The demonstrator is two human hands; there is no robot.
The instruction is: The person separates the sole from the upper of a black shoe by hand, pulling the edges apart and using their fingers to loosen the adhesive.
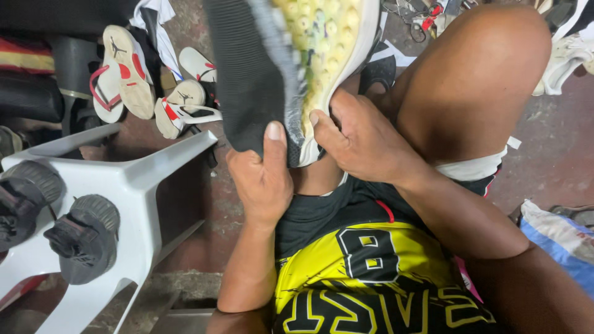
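Both hands clasp a black knit sneaker (260, 68) held sole-up above the lap: the left hand (263, 179) in a firm grip with its thumb on the black upper, the right hand (359, 139) pinching the pale yellow sole's edge. Forearms rise from the yellow-black shirt (365, 272). Beside the left arm stands a white plastic chair (133, 192) bearing two dark shoes (83, 238); white sneakers (130, 71) lie beyond on the floor.

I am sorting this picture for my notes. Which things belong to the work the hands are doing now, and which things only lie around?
In hand:
- black knit shoe, sole side turned up
- its white sole, pressed by both thumbs
- left hand
- right hand

Lying about:
- white and red shoes on the floor
- white plastic chair
- two dark shoes on the chair
- blue bag
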